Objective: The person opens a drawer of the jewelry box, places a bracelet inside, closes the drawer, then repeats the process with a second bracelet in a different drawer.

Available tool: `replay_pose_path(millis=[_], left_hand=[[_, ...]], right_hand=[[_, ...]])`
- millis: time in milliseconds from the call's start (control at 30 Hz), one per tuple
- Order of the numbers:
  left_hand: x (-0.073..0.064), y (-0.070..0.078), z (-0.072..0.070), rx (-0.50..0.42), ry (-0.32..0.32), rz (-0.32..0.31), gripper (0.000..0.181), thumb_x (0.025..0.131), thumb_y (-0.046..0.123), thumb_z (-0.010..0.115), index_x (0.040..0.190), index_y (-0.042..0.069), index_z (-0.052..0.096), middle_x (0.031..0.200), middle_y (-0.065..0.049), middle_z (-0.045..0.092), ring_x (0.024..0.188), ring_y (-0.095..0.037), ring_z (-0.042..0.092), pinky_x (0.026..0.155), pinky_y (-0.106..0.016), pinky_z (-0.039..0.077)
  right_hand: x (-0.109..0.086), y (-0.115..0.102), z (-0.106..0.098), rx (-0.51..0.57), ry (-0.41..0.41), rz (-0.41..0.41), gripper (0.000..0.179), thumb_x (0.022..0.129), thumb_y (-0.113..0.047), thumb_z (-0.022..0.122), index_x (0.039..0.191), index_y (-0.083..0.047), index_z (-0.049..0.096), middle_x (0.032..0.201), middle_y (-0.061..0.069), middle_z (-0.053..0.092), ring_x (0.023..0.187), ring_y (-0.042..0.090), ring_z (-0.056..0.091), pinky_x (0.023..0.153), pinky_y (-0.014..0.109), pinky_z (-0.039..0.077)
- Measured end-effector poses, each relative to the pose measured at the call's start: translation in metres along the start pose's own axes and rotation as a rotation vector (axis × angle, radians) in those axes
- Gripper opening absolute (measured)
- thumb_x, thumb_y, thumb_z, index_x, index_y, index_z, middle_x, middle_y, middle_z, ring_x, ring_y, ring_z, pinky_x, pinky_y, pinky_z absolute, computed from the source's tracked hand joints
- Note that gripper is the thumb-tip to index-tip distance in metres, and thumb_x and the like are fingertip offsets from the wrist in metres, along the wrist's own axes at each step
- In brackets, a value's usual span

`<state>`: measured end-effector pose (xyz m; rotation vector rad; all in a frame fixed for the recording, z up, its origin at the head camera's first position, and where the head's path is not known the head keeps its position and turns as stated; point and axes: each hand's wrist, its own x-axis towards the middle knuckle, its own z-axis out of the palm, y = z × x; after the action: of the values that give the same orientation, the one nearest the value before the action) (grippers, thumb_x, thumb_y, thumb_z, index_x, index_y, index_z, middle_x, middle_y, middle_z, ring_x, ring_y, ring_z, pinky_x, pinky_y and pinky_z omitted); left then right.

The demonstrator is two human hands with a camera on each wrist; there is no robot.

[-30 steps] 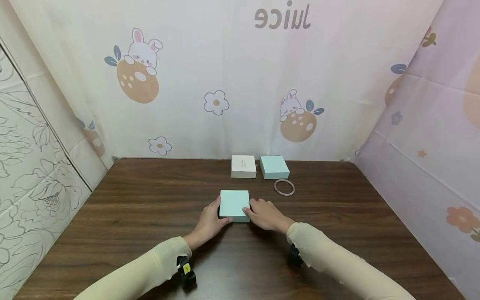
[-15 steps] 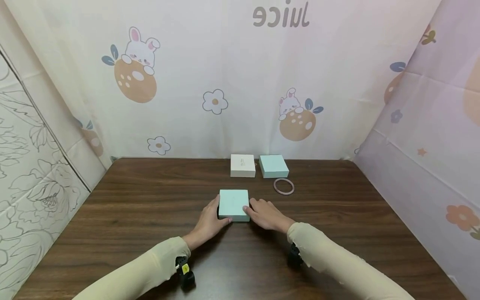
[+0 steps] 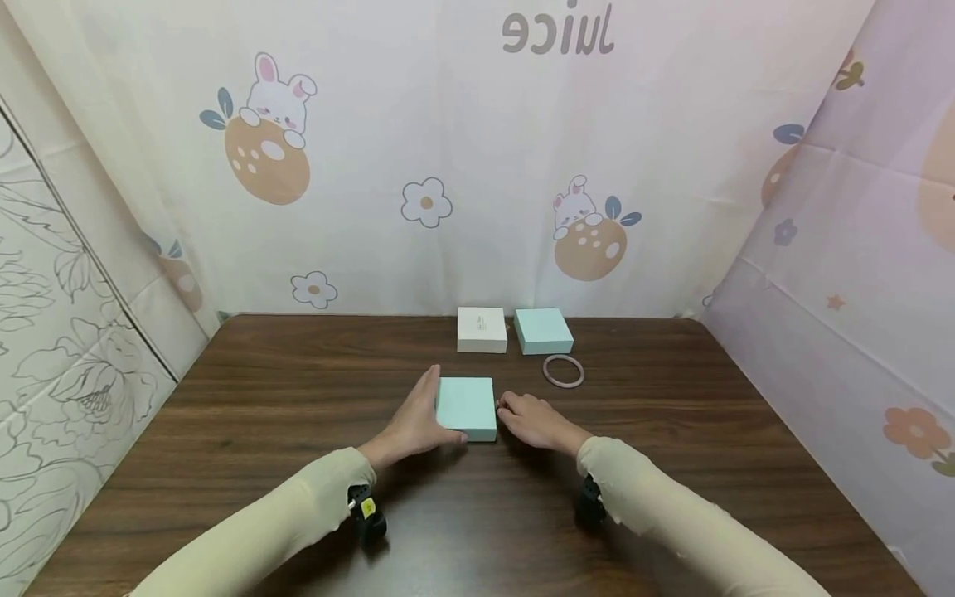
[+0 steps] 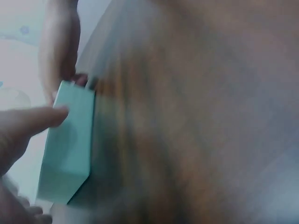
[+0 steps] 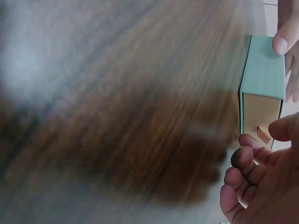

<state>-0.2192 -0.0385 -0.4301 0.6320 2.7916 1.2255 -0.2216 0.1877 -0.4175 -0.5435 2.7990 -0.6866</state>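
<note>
A mint-green square box (image 3: 466, 404) lies on the dark wooden table. My left hand (image 3: 414, 416) holds it, thumb on the near side and fingers along the left side. On the right side my right hand (image 3: 535, 419) has its fingers loosely bent beside the box. In the right wrist view, the box's end is tan, and a small brown pull tab (image 5: 264, 134) sticks out of it. Thumb and index finger stand apart on either side of this tab, the thumb tip right at its edge. The left wrist view shows the left thumb (image 4: 46, 119) against the box's near face.
Farther back on the table (image 3: 313, 390) stand a white box (image 3: 482, 330) with small print and another mint-green box (image 3: 544, 332). A pinkish ring (image 3: 563, 371), like a bangle, lies in front of the latter. A printed curtain (image 3: 492, 149) hangs behind the table's far edge.
My right thumb has come off the box's top and moved down to its right side. My left fingers have shifted up and farther back along the box. The box has stayed in place.
</note>
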Motion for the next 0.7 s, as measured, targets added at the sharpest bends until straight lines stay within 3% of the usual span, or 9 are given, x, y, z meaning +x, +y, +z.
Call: replay_pose_path(millis=[133, 300, 500, 700], left_hand=[[0.013, -0.005, -0.003, 0.058, -0.103, 0.024, 0.116, 0.066, 0.033, 0.088, 0.147, -0.011, 0.018, 0.153, -0.026, 0.016, 0.139, -0.037, 0.019, 0.107, -0.048, 0.026], [0.018, -0.005, -0.004, 0.074, -0.166, 0.015, 0.111, 0.067, 0.032, 0.087, 0.146, -0.011, 0.022, 0.151, -0.025, 0.022, 0.135, -0.036, 0.027, 0.105, -0.047, 0.03], [0.021, -0.003, -0.005, 0.062, -0.168, 0.014, 0.109, 0.067, 0.031, 0.088, 0.145, -0.011, 0.025, 0.147, -0.023, 0.028, 0.129, -0.035, 0.034, 0.101, -0.045, 0.035], [0.022, -0.002, -0.007, 0.069, -0.159, 0.01, 0.109, 0.065, 0.032, 0.089, 0.145, -0.01, 0.027, 0.145, -0.023, 0.032, 0.127, -0.034, 0.037, 0.1, -0.044, 0.036]], right_hand=[[0.008, 0.004, 0.001, 0.013, 0.003, 0.013, 0.025, 0.1, -0.019, 0.045, 0.115, -0.005, 0.06, 0.106, 0.009, 0.063, 0.095, 0.022, 0.058, 0.084, 0.043, 0.045], [0.014, 0.007, 0.001, 0.05, -0.012, 0.012, 0.022, 0.1, -0.018, 0.045, 0.111, -0.007, 0.06, 0.102, 0.006, 0.063, 0.09, 0.017, 0.057, 0.083, 0.041, 0.045], [0.016, 0.004, -0.002, 0.065, -0.032, 0.016, 0.021, 0.101, -0.018, 0.044, 0.111, -0.008, 0.06, 0.102, 0.004, 0.063, 0.09, 0.016, 0.056, 0.083, 0.04, 0.045], [0.021, 0.001, -0.004, 0.065, -0.053, 0.018, 0.019, 0.101, -0.016, 0.041, 0.099, -0.009, 0.059, 0.082, 0.001, 0.057, 0.072, 0.015, 0.05, 0.069, 0.034, 0.042]])
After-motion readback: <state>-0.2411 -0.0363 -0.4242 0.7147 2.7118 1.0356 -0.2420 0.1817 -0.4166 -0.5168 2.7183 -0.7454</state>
